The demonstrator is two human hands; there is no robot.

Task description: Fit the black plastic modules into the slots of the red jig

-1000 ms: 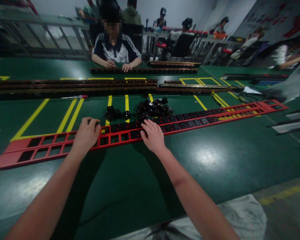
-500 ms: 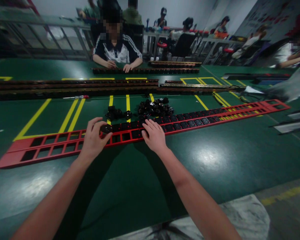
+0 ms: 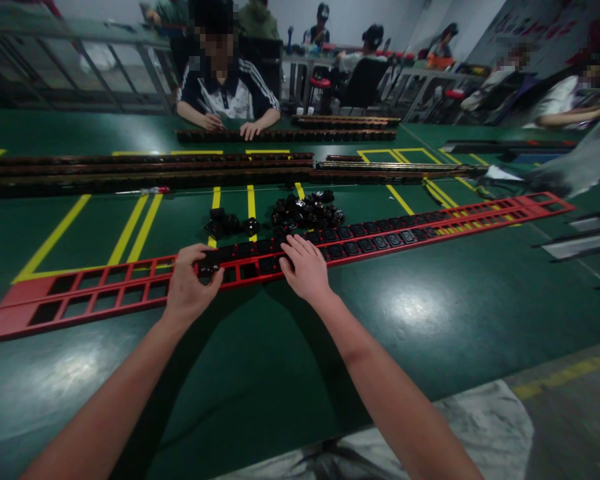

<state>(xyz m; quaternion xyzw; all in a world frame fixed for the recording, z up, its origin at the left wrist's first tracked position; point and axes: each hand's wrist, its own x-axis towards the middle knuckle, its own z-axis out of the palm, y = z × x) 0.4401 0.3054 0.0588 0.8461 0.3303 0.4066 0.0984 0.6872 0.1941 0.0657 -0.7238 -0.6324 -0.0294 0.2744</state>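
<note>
A long red frame [image 3: 105, 319] with two rows of square openings lies slantwise across the green table. Black square parts [image 3: 351, 248] fill many openings in its middle and right; the openings at the left show bare table. My left hand [image 3: 189, 280] is above the frame, thumb and fingers closed round a small black part [image 3: 209, 263]. Flat on the filled openings rests my right hand [image 3: 306, 267], its fingers stretched out and nothing visible in them. Behind the frame lies a heap of loose black parts [image 3: 307, 212], with a smaller cluster [image 3: 223, 223] to its left.
Long dark strips [image 3: 145, 168] lie across the table beyond the heap. A screwdriver [image 3: 155, 191] with a red handle is in front of them. Across the table a person [image 3: 225, 93] works at another dark strip [image 3: 300, 135]. Clear plastic film [image 3: 570, 163] lies at right.
The black part in my left hand has turned, now showing a different side. My right hand stays on the frame. The whole view has shifted slightly.
</note>
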